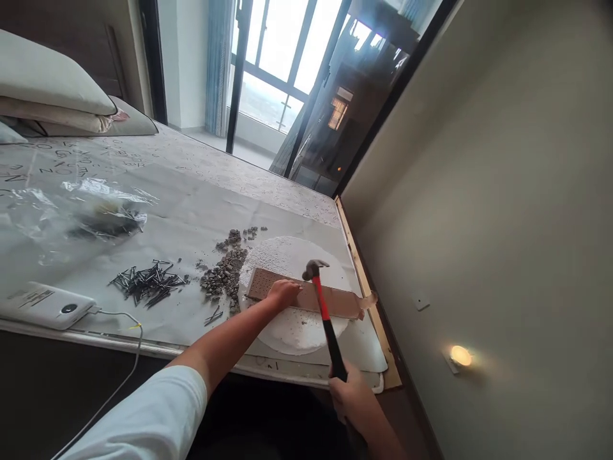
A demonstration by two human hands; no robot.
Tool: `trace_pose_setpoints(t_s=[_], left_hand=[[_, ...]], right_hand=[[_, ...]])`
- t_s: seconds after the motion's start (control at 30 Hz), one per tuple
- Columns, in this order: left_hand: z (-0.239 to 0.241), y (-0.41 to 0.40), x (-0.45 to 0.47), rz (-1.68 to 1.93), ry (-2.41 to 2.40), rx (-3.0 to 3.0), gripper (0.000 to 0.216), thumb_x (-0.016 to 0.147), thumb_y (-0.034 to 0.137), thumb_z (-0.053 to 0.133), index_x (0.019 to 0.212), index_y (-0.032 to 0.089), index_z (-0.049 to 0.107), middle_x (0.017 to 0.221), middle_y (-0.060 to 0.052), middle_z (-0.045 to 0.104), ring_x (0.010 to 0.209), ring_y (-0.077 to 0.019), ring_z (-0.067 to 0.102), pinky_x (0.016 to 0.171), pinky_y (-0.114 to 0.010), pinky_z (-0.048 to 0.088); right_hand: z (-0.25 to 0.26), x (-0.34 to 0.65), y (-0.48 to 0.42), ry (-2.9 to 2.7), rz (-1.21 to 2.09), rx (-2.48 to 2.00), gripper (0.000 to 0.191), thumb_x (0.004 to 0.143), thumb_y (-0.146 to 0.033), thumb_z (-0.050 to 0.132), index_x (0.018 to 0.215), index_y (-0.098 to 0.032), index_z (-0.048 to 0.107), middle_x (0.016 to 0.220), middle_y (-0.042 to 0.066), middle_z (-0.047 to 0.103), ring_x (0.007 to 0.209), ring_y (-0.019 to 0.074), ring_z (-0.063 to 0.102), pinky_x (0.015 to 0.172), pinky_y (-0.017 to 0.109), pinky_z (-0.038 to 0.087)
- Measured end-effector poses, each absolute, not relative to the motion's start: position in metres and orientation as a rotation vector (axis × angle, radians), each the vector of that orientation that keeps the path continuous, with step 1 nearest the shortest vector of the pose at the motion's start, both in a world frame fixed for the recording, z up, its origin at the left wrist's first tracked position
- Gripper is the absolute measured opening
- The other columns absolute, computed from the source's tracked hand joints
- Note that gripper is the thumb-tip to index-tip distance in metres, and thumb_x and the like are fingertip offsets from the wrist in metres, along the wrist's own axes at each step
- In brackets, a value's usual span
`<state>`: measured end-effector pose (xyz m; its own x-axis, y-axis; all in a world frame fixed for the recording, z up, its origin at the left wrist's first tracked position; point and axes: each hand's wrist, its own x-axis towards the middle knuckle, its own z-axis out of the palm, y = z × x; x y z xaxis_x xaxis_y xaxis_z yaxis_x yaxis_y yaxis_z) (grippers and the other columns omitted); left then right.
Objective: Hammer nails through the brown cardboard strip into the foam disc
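Observation:
My right hand [353, 393] is wrapped round the black grip of a claw hammer [324, 300] with a red section below its metal head. The hammer head is raised above a brown strip of board [335, 301], just right of my left hand [285, 294]. My left hand rests on this board with its fingers pinched together around what looks like a nail, mostly hidden by the fingers. Rows of small dark dots mark the board's left end. Beneath it lies a round white slab [297, 252] with a rough, pitted surface.
Grey rubble [225, 275] lies left of the slab, beside a heap of nails [148, 281]. A clear plastic bag [108, 211] and a white power bank [50, 305] with a cable sit farther left. Grey sheeting [191, 198] covers the mattress; a wall [479, 223] rises at right.

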<state>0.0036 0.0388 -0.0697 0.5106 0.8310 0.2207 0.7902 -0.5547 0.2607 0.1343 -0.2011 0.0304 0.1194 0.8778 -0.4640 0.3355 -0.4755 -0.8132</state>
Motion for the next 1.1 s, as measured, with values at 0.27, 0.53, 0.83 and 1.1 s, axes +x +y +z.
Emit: trace_pose_setpoints(t_s=[0.27, 0.53, 0.83, 1.1], left_hand=[[-0.072, 0.040, 0.004, 0.529, 1.375, 2.591, 0.033, 0.089, 0.036, 0.044, 0.081, 0.018, 0.071, 0.083, -0.008, 0.070, 0.079, -0.0187, 0.064, 0.069, -0.027, 0.046], [-0.076, 0.042, 0.005, 0.563, 1.387, 2.575, 0.031, 0.088, 0.034, 0.047, 0.075, 0.017, 0.070, 0.081, -0.009, 0.069, 0.080, -0.0185, 0.064, 0.071, -0.026, 0.044], [-0.076, 0.042, 0.005, 0.577, 1.371, 2.615, 0.034, 0.089, 0.034, 0.044, 0.077, 0.015, 0.070, 0.082, -0.009, 0.068, 0.078, -0.0176, 0.063, 0.070, -0.026, 0.045], [-0.081, 0.044, 0.005, 0.611, 1.344, 2.585, 0.032, 0.088, 0.033, 0.047, 0.072, 0.016, 0.069, 0.082, -0.009, 0.065, 0.078, -0.0164, 0.060, 0.073, -0.026, 0.043]], right_hand=[[0.013, 0.135, -0.199, -1.149, 1.313, -1.931, 0.008, 0.062, -0.021, 0.042, 0.067, -0.023, 0.036, 0.043, -0.010, 0.028, 0.034, 0.0071, 0.026, 0.036, 0.021, 0.021], [0.018, 0.138, -0.199, -1.160, 1.253, -1.925, 0.008, 0.065, -0.021, 0.047, 0.070, -0.021, 0.041, 0.047, -0.008, 0.034, 0.040, 0.0089, 0.034, 0.039, 0.022, 0.028], [0.017, 0.136, -0.200, -1.101, 1.293, -1.887, 0.008, 0.066, -0.019, 0.042, 0.072, -0.022, 0.039, 0.044, -0.011, 0.029, 0.035, 0.0076, 0.030, 0.036, 0.020, 0.024], [0.010, 0.141, -0.199, -1.183, 1.125, -1.906, 0.006, 0.065, -0.017, 0.045, 0.069, -0.021, 0.043, 0.049, -0.007, 0.036, 0.043, 0.0091, 0.033, 0.042, 0.022, 0.027]])
